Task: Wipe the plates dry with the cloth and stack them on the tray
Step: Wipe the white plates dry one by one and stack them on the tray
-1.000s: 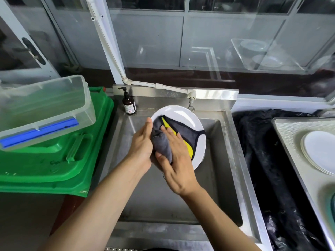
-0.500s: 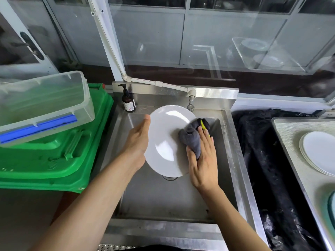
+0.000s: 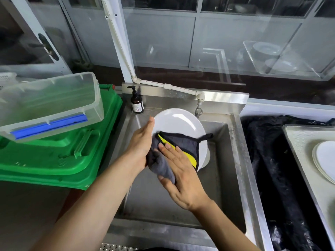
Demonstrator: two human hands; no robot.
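Note:
Over the steel sink (image 3: 233, 160) I hold a white plate (image 3: 178, 122) tilted on edge. My left hand (image 3: 140, 145) grips its left rim. My right hand (image 3: 181, 173) presses a grey and yellow cloth (image 3: 183, 145) flat against the plate's lower face, and the cloth's grey end bunches under my palm. A second white plate edge shows behind the first at the lower right. On the right, a stack of white plates (image 3: 324, 156) lies on a pale tray (image 3: 301, 142).
A brown soap bottle (image 3: 137, 102) stands at the sink's back left corner, and a tap (image 3: 198, 107) hangs behind the plate. Green plastic lids (image 3: 54, 156) with a clear box (image 3: 47, 104) on top lie left. A black bag (image 3: 268, 160) fills the gap to the tray.
My right hand swept the cloth from the plate's right edge back across to its lower left, next to my left hand. The cloth has spread out, yellow side showing.

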